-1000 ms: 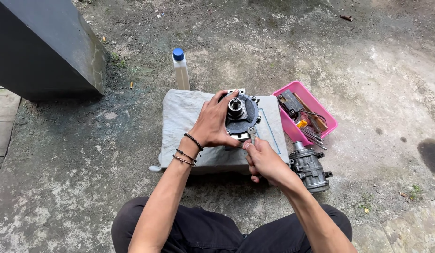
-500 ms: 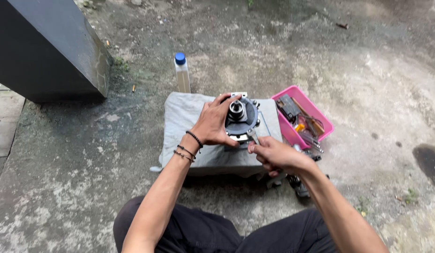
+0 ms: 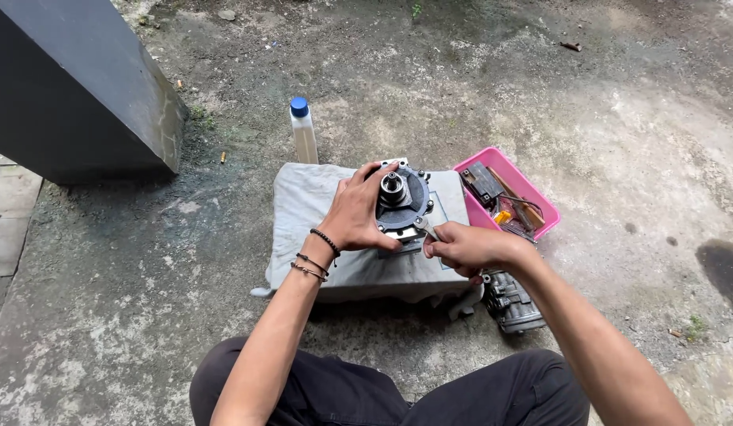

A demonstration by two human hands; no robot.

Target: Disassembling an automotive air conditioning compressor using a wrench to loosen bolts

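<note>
A round dark metal machine part (image 3: 406, 201) with a central shaft and bolts around its rim stands on a grey cloth-covered block (image 3: 303, 213). My left hand (image 3: 358, 213) grips the part's left side and steadies it. My right hand (image 3: 465, 248) is closed around a thin metal tool (image 3: 426, 229) whose tip meets the part's lower right edge. Beaded bracelets circle my left wrist.
A pink tray (image 3: 473, 164) with several tools sits right of the block. A second metal housing (image 3: 512, 304) lies on the ground under my right forearm. A small blue-capped bottle (image 3: 303, 132) stands behind the block. A dark slab (image 3: 74, 87) rises at the left. My legs are folded in front.
My right hand has moved a little to the right and up along the part's lower edge with the tool. My left hand keeps its grip on the part.
</note>
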